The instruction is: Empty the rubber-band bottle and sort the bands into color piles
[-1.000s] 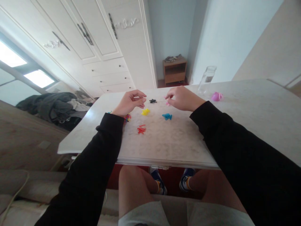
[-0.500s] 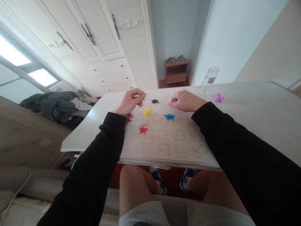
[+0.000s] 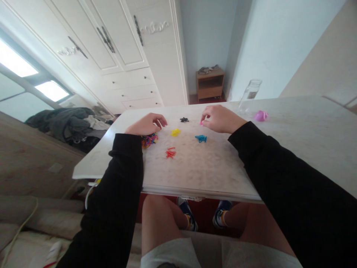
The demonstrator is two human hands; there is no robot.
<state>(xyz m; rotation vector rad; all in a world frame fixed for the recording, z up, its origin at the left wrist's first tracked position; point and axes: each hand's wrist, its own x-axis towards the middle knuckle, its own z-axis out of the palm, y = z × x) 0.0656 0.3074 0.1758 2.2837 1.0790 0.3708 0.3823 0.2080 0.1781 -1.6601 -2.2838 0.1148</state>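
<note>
The wardrobe [image 3: 125, 41] rose beyond the counter [image 3: 223, 167]; clothes [image 3: 64, 123] lay heaped leftward, and a cabinet [image 3: 210, 82] stood behind. The bottle [image 3: 249, 93] stood past the right hand [image 3: 219, 119], near a purple lump [image 3: 261, 116]. The left hand [image 3: 145, 124], fingers loosely bent, partly blocked the mixed pile [image 3: 150, 139]; whether it held anything could not be told. Blue bits [image 3: 200, 139], red bits [image 3: 170, 153], yellow bits [image 3: 175, 132] and black bits [image 3: 184, 120] lay separately. The right fingertips were narrow at a pink bit [image 3: 201, 123], mostly hiding it; gripped or merely touched, I could not tell.
</note>
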